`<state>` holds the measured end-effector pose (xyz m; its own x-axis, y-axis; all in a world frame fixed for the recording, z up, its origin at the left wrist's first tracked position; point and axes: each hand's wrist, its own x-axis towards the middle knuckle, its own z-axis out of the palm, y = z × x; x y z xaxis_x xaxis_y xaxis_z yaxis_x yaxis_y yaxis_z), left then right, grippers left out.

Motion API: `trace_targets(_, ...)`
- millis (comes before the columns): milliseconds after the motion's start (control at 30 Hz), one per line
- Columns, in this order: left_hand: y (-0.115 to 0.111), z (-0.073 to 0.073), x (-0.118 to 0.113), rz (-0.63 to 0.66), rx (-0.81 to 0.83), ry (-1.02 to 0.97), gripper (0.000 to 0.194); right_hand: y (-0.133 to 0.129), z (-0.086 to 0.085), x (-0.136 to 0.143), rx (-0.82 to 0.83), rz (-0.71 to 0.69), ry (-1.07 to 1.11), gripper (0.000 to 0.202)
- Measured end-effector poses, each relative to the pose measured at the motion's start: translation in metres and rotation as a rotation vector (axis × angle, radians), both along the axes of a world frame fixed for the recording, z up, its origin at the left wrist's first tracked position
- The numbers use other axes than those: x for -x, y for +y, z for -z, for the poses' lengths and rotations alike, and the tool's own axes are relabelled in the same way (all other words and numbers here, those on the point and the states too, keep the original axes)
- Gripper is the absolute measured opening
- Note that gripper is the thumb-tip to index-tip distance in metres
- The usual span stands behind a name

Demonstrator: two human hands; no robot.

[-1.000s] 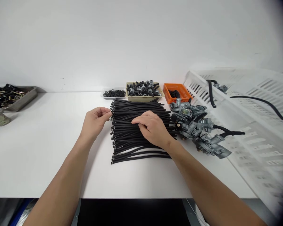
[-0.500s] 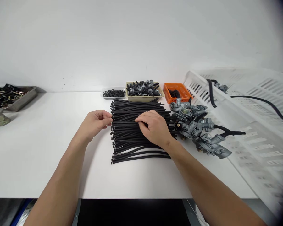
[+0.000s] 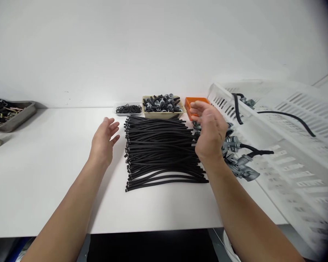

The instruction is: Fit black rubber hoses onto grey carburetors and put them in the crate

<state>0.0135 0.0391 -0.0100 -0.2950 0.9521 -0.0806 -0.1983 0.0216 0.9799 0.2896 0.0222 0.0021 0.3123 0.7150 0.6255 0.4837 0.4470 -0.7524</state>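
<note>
A broad row of black rubber hoses [image 3: 161,145] lies side by side on the white table, with small metal clips at their left ends. Just left of those ends my left hand [image 3: 104,142] hovers, fingers apart and holding nothing. My right hand [image 3: 210,131] is raised over the right ends of the hoses, its fingers spread and no object in it. Behind that hand are several metal carburetors [image 3: 243,165], partly hidden by it and by my forearm. Some of them carry short black hoses.
Along the wall stand a clear tray of black rings [image 3: 129,109], a cream bin of hose fittings [image 3: 164,115] and an orange basket [image 3: 190,105]. A white plastic crate [image 3: 278,142] leans in at the right. A metal tray [image 3: 19,118] of parts sits far left.
My left hand has moved left, off the clipped hose ends, and opened. My right hand has lifted from the hoses and gone right, its fingers spreading. The view has shifted slightly.
</note>
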Motion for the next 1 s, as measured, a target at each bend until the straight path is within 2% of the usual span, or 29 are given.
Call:
trace_targets(100,-0.005,0.002,-0.013,0.063,0.035,-0.137,0.084,0.005,0.002,-0.009,-0.011,-0.099,0.158,0.064)
trace_targets(200,-0.013,0.004,-0.028,0.135,0.052,-0.123,0.095,0.011,0.009,-0.017,-0.067,-0.245,0.268,0.073)
trace_targets(367,-0.02,0.009,-0.045,0.197,0.047,-0.127,0.096,0.017,0.015,-0.022,-0.052,-0.301,0.266,0.078)
trace_targets(500,-0.018,0.01,-0.043,0.206,0.043,-0.147,0.097,0.017,0.017,-0.021,-0.031,-0.331,0.227,0.079)
trace_targets(633,-0.016,0.007,-0.041,0.155,0.031,-0.11,0.095,0.018,0.019,-0.021,-0.013,-0.317,0.151,0.079)
trace_targets(800,-0.016,0.006,-0.043,0.222,0.059,-0.149,0.095,0.019,0.021,-0.017,0.005,-0.35,0.225,0.077)
trace_targets(900,-0.015,0.007,-0.042,0.19,0.061,-0.141,0.095,0.018,0.022,-0.013,0.022,-0.337,0.208,0.076)
trace_targets(1000,-0.014,0.009,-0.042,0.21,0.031,-0.162,0.094,0.016,0.024,-0.009,0.024,-0.343,0.213,0.074)
